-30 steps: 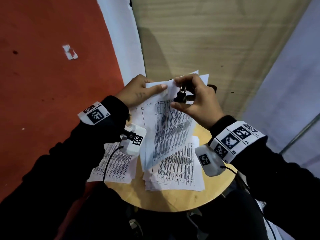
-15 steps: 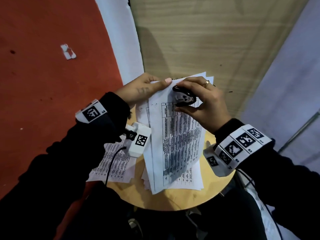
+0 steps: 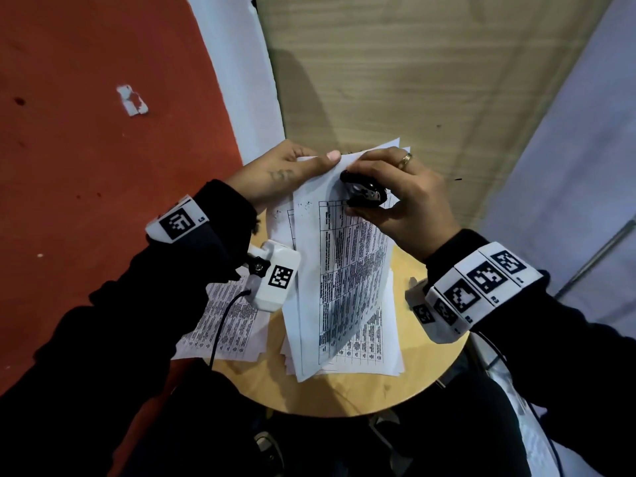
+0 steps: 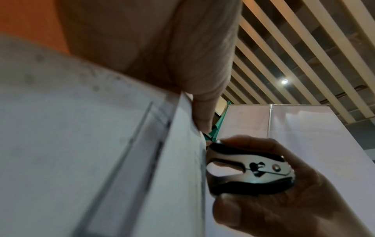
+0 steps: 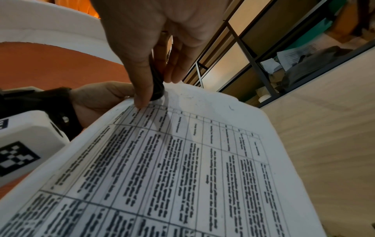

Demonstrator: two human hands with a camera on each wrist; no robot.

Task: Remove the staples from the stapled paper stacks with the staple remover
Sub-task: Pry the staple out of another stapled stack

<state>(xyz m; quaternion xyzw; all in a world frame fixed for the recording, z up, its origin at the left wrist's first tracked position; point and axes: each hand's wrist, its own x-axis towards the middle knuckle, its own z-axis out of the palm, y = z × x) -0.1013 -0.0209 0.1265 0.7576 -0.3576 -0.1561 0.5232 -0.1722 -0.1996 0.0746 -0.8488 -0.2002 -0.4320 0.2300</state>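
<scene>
I hold a stapled paper stack (image 3: 340,270) printed with tables above the round wooden table (image 3: 344,397). My left hand (image 3: 289,173) pinches its top left corner, thumb on the front sheet. My right hand (image 3: 402,197) grips a black and chrome staple remover (image 3: 364,194) against the top edge of the stack. In the left wrist view the staple remover (image 4: 249,170) sits side-on with its claw tips at the paper's edge (image 4: 182,144). In the right wrist view the stack (image 5: 182,160) fills the frame and the remover (image 5: 156,83) shows only as a dark sliver between my fingers. No staple is visible.
More printed sheets (image 3: 371,346) lie piled on the table, and another set (image 3: 223,325) hangs over its left edge. A wood-grain panel (image 3: 413,80) stands behind, an orange-red surface (image 3: 103,166) lies to the left, and a pale partition (image 3: 568,166) to the right.
The stack has swung from tilted up to flatter and lower. My right hand turned the staple remover from upright to lying sideways on the top edge. My left thumb shifted along the corner.
</scene>
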